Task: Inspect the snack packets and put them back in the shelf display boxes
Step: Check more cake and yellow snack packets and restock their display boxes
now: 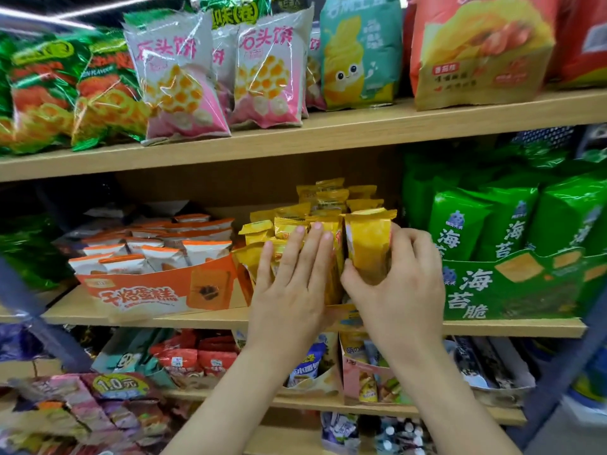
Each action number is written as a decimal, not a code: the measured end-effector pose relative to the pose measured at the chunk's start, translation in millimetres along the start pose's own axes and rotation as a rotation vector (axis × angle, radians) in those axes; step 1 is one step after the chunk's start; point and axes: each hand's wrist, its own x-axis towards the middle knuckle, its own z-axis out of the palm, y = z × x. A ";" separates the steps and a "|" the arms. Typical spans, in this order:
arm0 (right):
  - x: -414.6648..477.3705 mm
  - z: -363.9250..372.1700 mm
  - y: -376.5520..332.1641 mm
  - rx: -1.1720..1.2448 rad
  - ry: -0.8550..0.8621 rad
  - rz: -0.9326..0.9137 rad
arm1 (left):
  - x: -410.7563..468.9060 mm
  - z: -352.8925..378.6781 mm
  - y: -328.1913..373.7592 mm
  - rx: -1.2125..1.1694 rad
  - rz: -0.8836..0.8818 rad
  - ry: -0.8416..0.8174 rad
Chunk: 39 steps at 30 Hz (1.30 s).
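While the right hand (404, 284) has its grip curled round one glossy yellow foil snack packet (368, 241), upright just above it, the left hand (289, 284) presses flat-fingered on the standing yellow packets (289, 221) immediately left. Most look shelved; this packet seems not yet released.

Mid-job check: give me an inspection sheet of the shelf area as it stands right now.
Surface: wooden shelf, stocked along its length.
Job's things: yellow packets standing packed together; end packet at their right side, in hand.
Clutter: nothing seen.
Hands: left hand flat against the yellow packets; right hand grips the end packet.
Cables: nothing seen.
Surroundings: orange box to the left, green box to the right, snack bags on the shelf above.
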 end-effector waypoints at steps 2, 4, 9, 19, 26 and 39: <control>6.2 -19.6 -16.1 0.154 -0.004 -0.042 | 0.7 -2.6 -2.1 -0.061 0.018 -0.024; 10.1 -42.2 -27.8 0.348 -0.036 -0.063 | -0.1 -7.2 -5.4 -0.134 0.054 -0.024; -2.6 -77.4 -27.0 0.995 -0.193 0.135 | -18.9 -39.8 -7.5 -0.604 0.080 0.127; -62.5 -56.0 -8.9 1.719 -0.608 0.588 | -82.3 -107.6 22.9 -1.806 -0.514 -0.396; -37.5 -74.3 7.1 1.343 -0.676 0.519 | -102.0 -95.0 51.7 -1.452 -0.599 -0.289; -26.0 -85.1 31.2 1.057 -0.895 0.220 | -42.9 -115.0 78.9 -1.409 -0.777 0.107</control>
